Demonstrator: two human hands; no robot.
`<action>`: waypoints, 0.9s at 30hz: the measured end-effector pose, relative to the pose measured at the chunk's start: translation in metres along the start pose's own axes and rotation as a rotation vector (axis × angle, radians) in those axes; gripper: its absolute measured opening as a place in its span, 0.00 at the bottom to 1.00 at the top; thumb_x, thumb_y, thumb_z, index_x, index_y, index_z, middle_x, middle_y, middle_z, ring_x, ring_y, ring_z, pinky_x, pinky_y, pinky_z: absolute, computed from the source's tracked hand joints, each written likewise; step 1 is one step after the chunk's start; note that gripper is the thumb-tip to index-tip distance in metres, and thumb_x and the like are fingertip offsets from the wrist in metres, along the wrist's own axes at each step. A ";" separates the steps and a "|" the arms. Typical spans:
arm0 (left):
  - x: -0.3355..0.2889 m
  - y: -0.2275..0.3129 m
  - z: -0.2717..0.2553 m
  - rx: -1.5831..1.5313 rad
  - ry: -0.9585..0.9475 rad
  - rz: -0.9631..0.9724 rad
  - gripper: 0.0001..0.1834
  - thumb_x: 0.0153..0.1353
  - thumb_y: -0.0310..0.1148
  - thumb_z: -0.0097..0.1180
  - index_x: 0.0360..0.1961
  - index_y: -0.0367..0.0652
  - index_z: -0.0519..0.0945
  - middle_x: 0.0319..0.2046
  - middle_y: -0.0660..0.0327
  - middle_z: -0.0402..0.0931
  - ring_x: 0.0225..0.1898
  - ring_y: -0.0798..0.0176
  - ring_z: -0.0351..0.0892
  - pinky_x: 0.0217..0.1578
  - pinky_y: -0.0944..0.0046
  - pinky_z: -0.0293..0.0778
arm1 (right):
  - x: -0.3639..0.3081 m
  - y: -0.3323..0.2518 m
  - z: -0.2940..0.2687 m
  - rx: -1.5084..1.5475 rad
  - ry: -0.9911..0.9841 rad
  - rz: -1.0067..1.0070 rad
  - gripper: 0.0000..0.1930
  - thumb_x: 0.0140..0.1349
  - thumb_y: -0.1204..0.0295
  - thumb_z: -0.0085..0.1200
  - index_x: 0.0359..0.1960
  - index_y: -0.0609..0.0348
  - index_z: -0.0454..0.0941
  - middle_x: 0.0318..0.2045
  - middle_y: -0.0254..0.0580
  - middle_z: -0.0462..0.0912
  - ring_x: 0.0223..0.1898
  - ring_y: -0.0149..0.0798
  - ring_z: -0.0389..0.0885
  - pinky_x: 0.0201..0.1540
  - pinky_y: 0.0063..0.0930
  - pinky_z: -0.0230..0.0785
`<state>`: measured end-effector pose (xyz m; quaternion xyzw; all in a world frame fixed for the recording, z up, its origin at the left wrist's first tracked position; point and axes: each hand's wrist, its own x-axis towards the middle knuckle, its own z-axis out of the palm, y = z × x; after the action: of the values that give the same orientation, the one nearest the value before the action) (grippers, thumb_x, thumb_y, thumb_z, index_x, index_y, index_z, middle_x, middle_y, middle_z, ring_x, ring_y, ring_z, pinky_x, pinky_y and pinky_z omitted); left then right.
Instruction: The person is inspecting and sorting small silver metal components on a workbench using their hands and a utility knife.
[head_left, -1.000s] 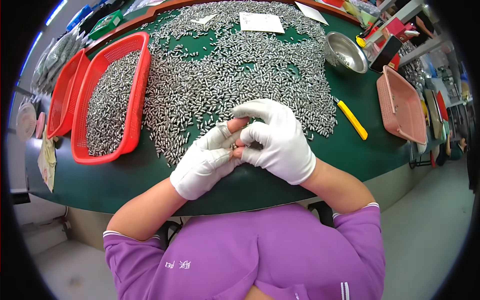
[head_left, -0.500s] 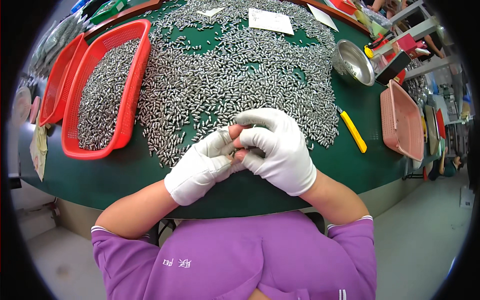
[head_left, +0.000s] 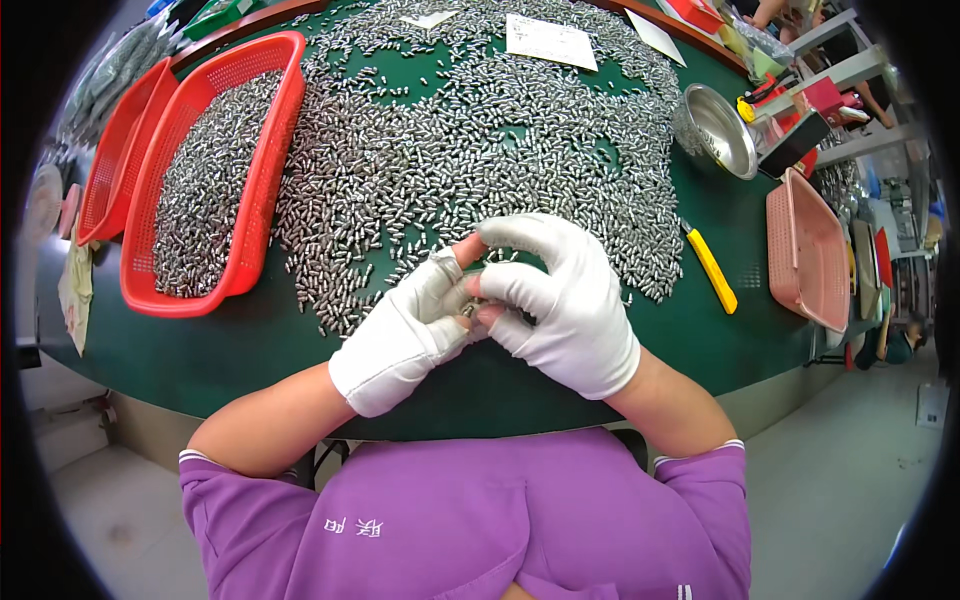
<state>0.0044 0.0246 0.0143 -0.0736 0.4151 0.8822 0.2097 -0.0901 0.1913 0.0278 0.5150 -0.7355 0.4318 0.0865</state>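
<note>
White gloves with bare fingertips cover both hands, which meet just in front of a wide spread of small silvery metal parts (head_left: 430, 150). My left hand (head_left: 405, 335) is closed, its thumb and fingers pinching a small metal part (head_left: 467, 311) that shows only in part. From the other side my right hand (head_left: 565, 310) curls in, thumb and forefinger together at the same spot. Its fingertips touch those of the left hand. Whether the right fingers also grip a part is hidden.
A red plastic basket (head_left: 262, 215) full of the same parts stands at left, beside another red basket (head_left: 105, 190). To the right are a yellow-handled cutter knife (head_left: 712, 272), a steel bowl (head_left: 735, 140) and a pink basket (head_left: 812, 255). A paper slip (head_left: 550, 42) lies on the parts.
The right hand's fingers have opened slightly, and a metal part now shows between the fingertips. Both hands stay in nearly the same place; the view has shifted a little.
</note>
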 end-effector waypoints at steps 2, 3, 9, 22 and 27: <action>0.001 0.000 0.002 0.075 0.027 0.015 0.39 0.64 0.22 0.50 0.73 0.44 0.47 0.61 0.63 0.64 0.59 0.71 0.67 0.60 0.68 0.65 | 0.003 -0.001 -0.002 -0.037 -0.083 -0.072 0.11 0.38 0.74 0.65 0.26 0.55 0.78 0.41 0.40 0.78 0.37 0.45 0.80 0.37 0.38 0.73; 0.002 -0.001 0.003 0.152 0.052 0.030 0.39 0.63 0.22 0.49 0.73 0.44 0.47 0.60 0.64 0.64 0.59 0.71 0.67 0.59 0.69 0.65 | 0.001 0.001 -0.001 -0.060 -0.087 -0.102 0.11 0.37 0.73 0.65 0.25 0.55 0.77 0.42 0.41 0.78 0.38 0.45 0.80 0.38 0.38 0.73; 0.001 -0.003 -0.004 0.045 -0.045 -0.013 0.35 0.63 0.22 0.51 0.71 0.42 0.53 0.57 0.65 0.66 0.56 0.74 0.68 0.57 0.72 0.65 | -0.004 0.002 0.005 -0.014 -0.085 -0.069 0.12 0.39 0.72 0.65 0.27 0.54 0.77 0.42 0.41 0.78 0.40 0.46 0.79 0.38 0.39 0.72; 0.006 -0.011 -0.009 -0.261 -0.138 0.013 0.38 0.62 0.29 0.58 0.70 0.43 0.53 0.61 0.63 0.65 0.61 0.64 0.69 0.67 0.55 0.61 | -0.005 0.001 -0.004 -0.063 0.006 -0.017 0.12 0.42 0.73 0.64 0.31 0.57 0.78 0.41 0.45 0.80 0.40 0.48 0.80 0.38 0.40 0.73; 0.005 -0.009 -0.012 -0.250 -0.125 0.037 0.39 0.63 0.27 0.56 0.71 0.42 0.51 0.61 0.60 0.65 0.61 0.63 0.69 0.67 0.56 0.62 | -0.005 -0.001 -0.012 -0.107 -0.029 0.016 0.14 0.43 0.74 0.67 0.33 0.54 0.77 0.47 0.45 0.79 0.46 0.51 0.78 0.46 0.42 0.71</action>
<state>0.0032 0.0223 -0.0018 -0.0364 0.2896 0.9335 0.2082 -0.0912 0.2036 0.0330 0.5099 -0.7628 0.3850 0.0997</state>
